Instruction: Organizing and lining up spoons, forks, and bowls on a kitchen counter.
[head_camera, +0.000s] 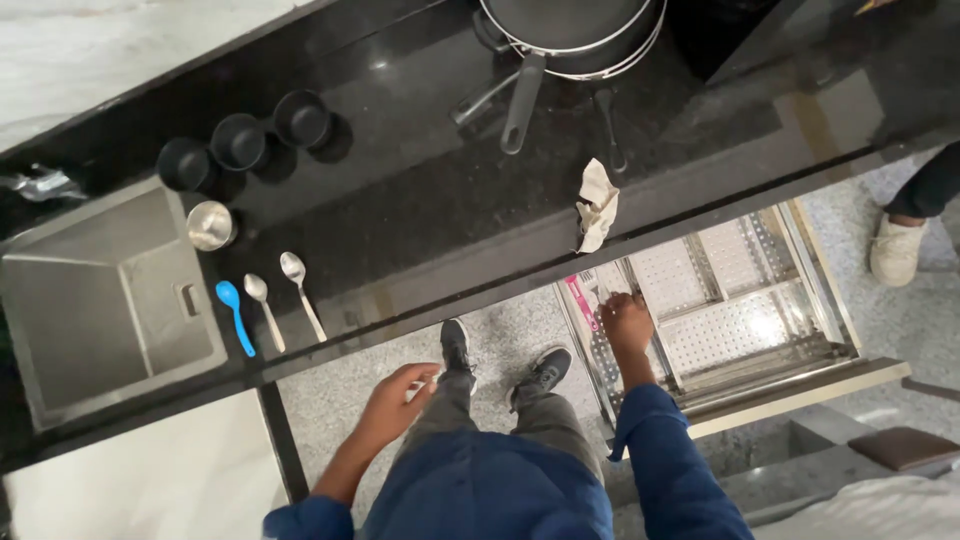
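Blue sleeves and torso fill the bottom of the head view, dark shoes below on speckled grey floor. Left hand (398, 397) hangs free in front of the body, fingers loosely curled, holding nothing visible. Right hand (626, 322) reaches down into the open steel drawer (800, 270) under the counter, at its left end, fingers bent onto something small there; can't tell what it grips or how tight. Pink-handled item (580, 302) lies in the drawer just left of that hand. Rest of the drawer shows perforated metal trays.

Black stone counter (420, 190) above: crumpled cloth (597, 205) at the front edge near the drawer, black pan (560, 40) at the back, three black cups (240, 140) in a row, small steel cup (210, 225) beside the sink (100, 300). Blue spoon (234, 315) and two steel spoons (283, 297) lie side by side right of the sink. Another person's white shoe (895, 250) stands at far right.
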